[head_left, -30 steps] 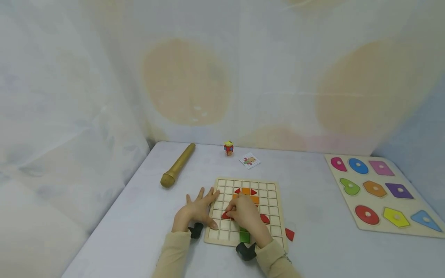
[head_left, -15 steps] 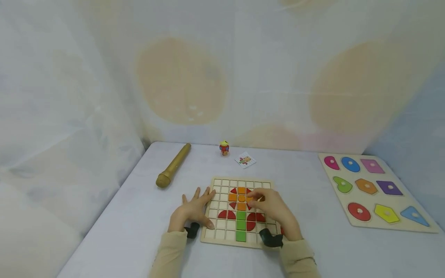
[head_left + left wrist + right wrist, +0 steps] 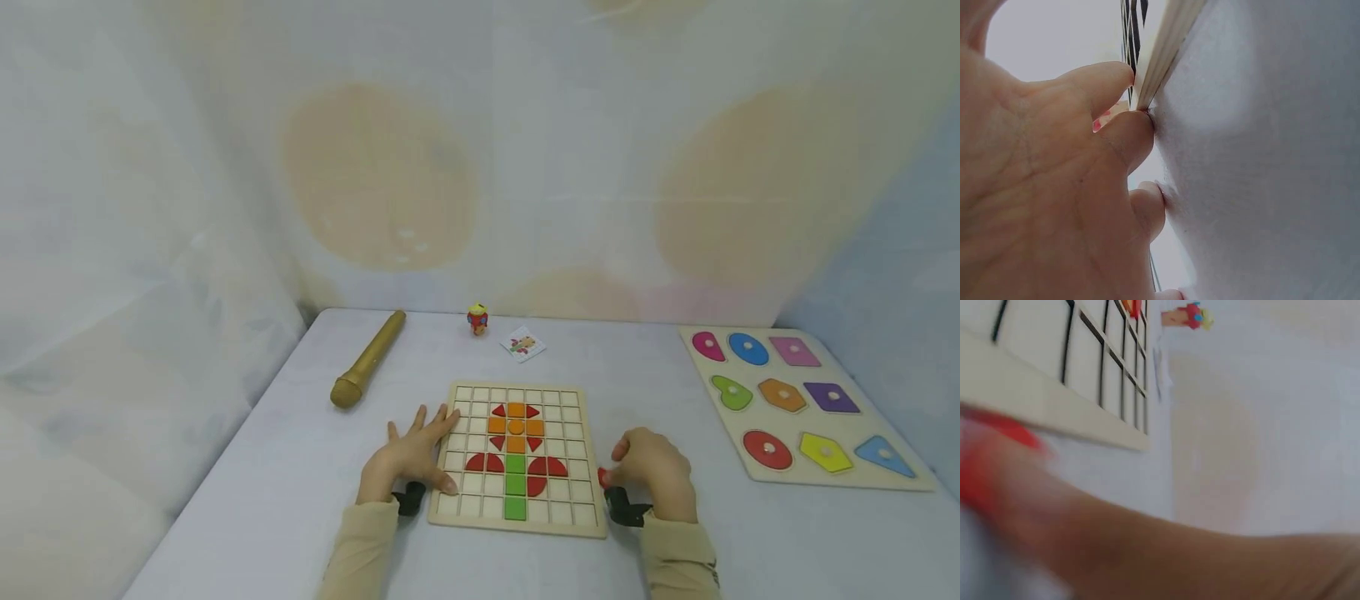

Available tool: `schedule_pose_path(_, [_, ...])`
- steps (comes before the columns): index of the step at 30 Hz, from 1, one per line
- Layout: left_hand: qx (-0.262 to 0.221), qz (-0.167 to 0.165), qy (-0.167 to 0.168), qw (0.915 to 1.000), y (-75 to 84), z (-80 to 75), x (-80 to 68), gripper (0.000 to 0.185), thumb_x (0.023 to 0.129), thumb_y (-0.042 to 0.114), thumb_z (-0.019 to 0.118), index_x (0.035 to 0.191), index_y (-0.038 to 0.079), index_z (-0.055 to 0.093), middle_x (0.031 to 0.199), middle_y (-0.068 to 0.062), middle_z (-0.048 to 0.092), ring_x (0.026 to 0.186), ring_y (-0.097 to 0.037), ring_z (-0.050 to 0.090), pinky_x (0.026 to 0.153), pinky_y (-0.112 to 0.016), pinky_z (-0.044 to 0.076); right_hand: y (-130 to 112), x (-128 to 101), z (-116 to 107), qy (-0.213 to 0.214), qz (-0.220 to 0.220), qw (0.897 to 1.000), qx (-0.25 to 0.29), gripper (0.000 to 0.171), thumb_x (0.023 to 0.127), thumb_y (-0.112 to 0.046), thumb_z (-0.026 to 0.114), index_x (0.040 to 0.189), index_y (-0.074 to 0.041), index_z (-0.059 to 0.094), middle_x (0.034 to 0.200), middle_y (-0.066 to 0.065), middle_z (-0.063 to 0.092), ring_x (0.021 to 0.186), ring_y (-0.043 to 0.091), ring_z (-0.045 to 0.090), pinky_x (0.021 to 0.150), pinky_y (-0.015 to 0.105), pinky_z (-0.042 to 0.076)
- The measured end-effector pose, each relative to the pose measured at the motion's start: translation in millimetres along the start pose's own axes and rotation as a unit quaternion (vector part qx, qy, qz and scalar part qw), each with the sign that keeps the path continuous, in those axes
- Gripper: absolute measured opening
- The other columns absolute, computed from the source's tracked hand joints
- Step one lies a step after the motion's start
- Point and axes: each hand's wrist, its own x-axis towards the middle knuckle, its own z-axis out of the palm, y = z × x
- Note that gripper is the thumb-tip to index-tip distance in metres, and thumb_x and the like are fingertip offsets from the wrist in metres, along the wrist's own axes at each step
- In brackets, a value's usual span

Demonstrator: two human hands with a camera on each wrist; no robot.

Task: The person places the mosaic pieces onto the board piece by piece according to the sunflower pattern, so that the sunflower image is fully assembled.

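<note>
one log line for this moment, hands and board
left hand: flat on grid board left edge | right hand: on red piece beside board's right edge | grip unclear | flower pattern on board

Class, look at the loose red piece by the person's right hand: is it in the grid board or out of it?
Out. The red piece lies on the table beside the grid board, at the right hand.

Surface: pale table (image 3: 315, 467), draped cloth behind.
Near edge, centre: wooden grid board (image 3: 570, 454) with coloured tiles.
Beside its right edge: red piece (image 3: 603, 477).
Right edge: shape puzzle board (image 3: 795, 421).
Far left corner: gold microphone (image 3: 367, 359).
Far edge, centre: small toy figure (image 3: 477, 319), picture card (image 3: 523, 343).
</note>
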Motion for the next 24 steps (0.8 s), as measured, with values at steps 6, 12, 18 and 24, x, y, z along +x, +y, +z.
schedule_pose_path(6, [-0.004, -0.005, 0.000, 1.0000, 0.4, 1.4, 1.0, 0.116, 0.059, 0.027, 0.091, 0.154, 0.018, 0.025, 0.164, -0.008, 0.011, 0.151, -0.040, -0.005, 0.106, -0.075, -0.017, 2, 9, 5, 0.058, 0.026, 0.996, 0.070, 0.028, 0.079, -0.020, 0.076, 0.099, -0.004, 0.067, 0.095, 0.014, 0.069, 0.087, 0.028, 0.060, 0.069, 0.039, 0.047])
schedule_pose_path(12, [0.000, -0.005, 0.000, 1.0000, 0.7, -0.2, 1.5, 0.115, 0.061, 0.027, 0.090, 0.155, 0.019, 0.024, 0.164, -0.008, 0.010, 0.151, -0.039, -0.005, 0.106, -0.075, -0.017, 2, 12, 6, 0.062, 0.011, 0.996, 0.064, 0.030, 0.074, -0.015, 0.080, 0.097, -0.002, 0.066, 0.096, 0.017, 0.064, 0.085, 0.029, 0.055, 0.070, 0.039, 0.047])
schedule_pose_path(18, [0.005, -0.005, -0.003, 1.0000, -0.9, -0.3, 2.7, 0.116, 0.060, 0.028, 0.090, 0.155, 0.019, 0.023, 0.164, -0.008, 0.009, 0.151, -0.039, -0.006, 0.106, -0.075, -0.017, -2, 12, 8, 0.077, -0.023, 0.995, 0.050, 0.023, 0.072, -0.007, 0.080, 0.085, -0.003, 0.062, 0.082, 0.011, 0.062, 0.076, 0.024, 0.054, 0.061, 0.031, 0.042])
schedule_pose_path(24, [0.000, 0.000, -0.001, 1.0000, -0.2, 1.0, 1.8, 0.118, 0.058, 0.029, 0.091, 0.155, 0.018, 0.025, 0.164, -0.009, 0.011, 0.151, -0.040, -0.004, 0.105, -0.076, -0.016, -4, 9, 8, 0.093, -0.045, 0.992, 0.076, 0.011, 0.076, -0.004, 0.076, 0.077, -0.004, 0.065, 0.074, 0.007, 0.063, 0.071, 0.020, 0.053, 0.057, 0.027, 0.040])
